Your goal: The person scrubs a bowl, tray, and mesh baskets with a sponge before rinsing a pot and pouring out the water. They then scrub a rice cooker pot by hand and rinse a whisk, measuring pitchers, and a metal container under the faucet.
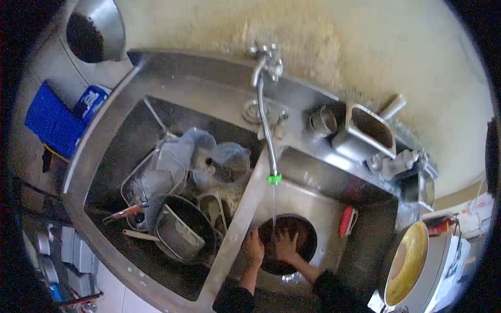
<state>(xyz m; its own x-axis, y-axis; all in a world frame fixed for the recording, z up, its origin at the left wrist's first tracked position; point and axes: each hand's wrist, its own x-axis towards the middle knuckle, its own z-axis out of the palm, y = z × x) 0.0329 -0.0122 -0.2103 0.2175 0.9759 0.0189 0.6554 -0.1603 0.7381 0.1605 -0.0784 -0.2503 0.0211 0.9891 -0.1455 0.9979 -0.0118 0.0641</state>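
Note:
A dark round pan (305, 250) lies in the right basin of a steel sink, under the faucet (267, 130) with its green tip. A thin stream of water falls into the pan. At the pan's left rim is my left hand (254, 249), its fingers bent over the edge. My right hand (285, 246) lies inside the pan with its fingers spread; whether anything is under the palm is hidden.
The left basin holds a wire basket (125, 185), clear plastic containers (232, 161) and a dark pot (151, 208). A red-handled brush (346, 221) lies right of the pan. Metal containers (360, 141) stand on the back ledge. A yellow-coated pan (408, 263) is at the right.

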